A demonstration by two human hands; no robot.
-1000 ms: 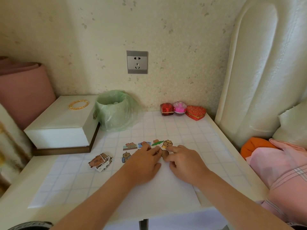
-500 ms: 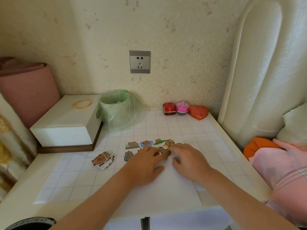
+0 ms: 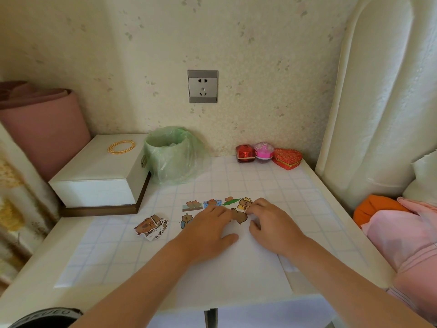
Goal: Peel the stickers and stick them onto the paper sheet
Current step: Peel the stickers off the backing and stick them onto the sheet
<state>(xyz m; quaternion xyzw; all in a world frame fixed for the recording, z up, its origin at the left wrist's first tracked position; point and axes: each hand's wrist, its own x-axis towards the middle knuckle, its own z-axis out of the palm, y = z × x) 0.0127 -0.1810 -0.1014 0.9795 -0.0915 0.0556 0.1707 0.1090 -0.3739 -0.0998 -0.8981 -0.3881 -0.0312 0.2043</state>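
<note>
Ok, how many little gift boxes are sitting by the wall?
3, in a row at the back: a red box on the left, a pink box in the middle, a heart box on the right. None looks hidden.

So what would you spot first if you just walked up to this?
First, the left hand and right hand, resting on the white paper sheet in the middle, with a brown sticker between them. Next, the colourful row of stickers just beyond them, and the sticker pile to the left.
</note>
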